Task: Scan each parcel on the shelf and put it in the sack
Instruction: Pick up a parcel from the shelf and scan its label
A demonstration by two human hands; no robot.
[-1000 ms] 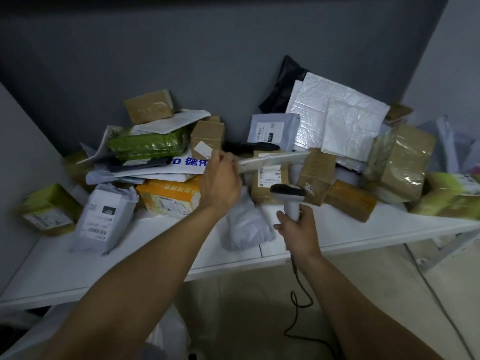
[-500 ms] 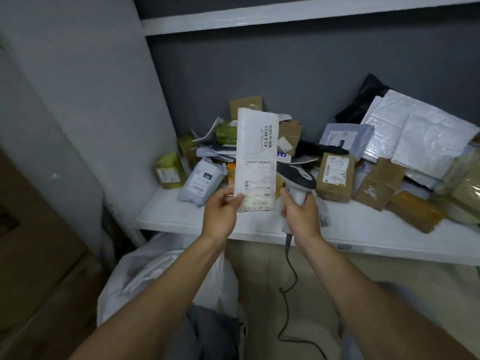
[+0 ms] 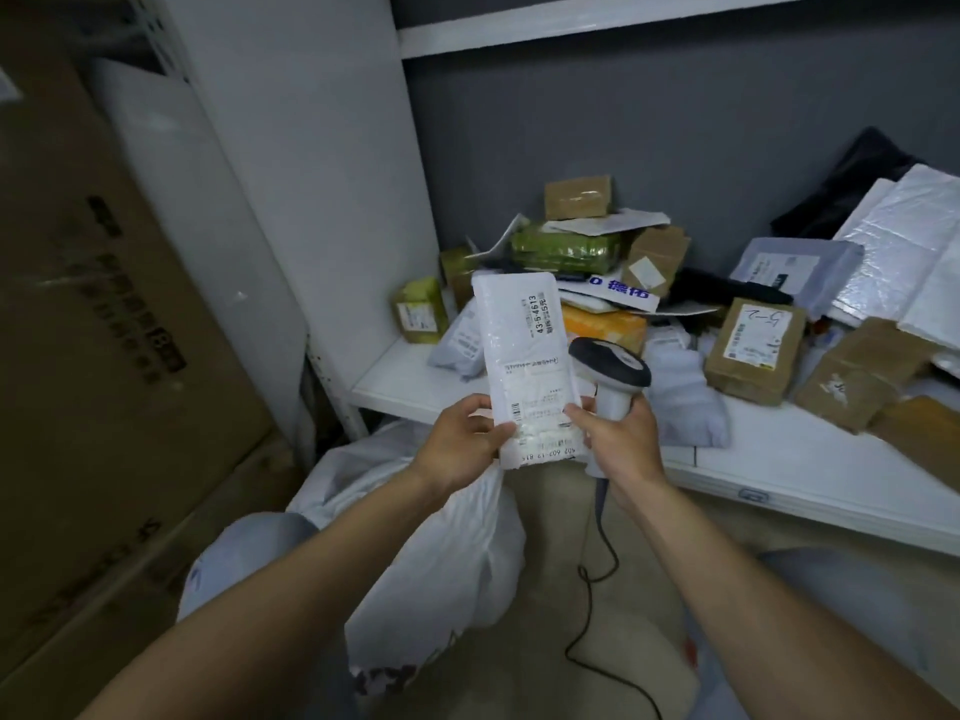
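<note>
The left hand (image 3: pixel 462 441) pinches the lower edge of a white parcel (image 3: pixel 527 366), held upright in front of the shelf (image 3: pixel 779 459) and above the white sack (image 3: pixel 441 553) on the floor. The right hand (image 3: pixel 621 439) grips the scanner (image 3: pixel 610 371) handle, one fingertip touching the parcel's lower right edge.

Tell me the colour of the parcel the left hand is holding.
The parcel is white with black printed label text, seen best in the head view.
</note>
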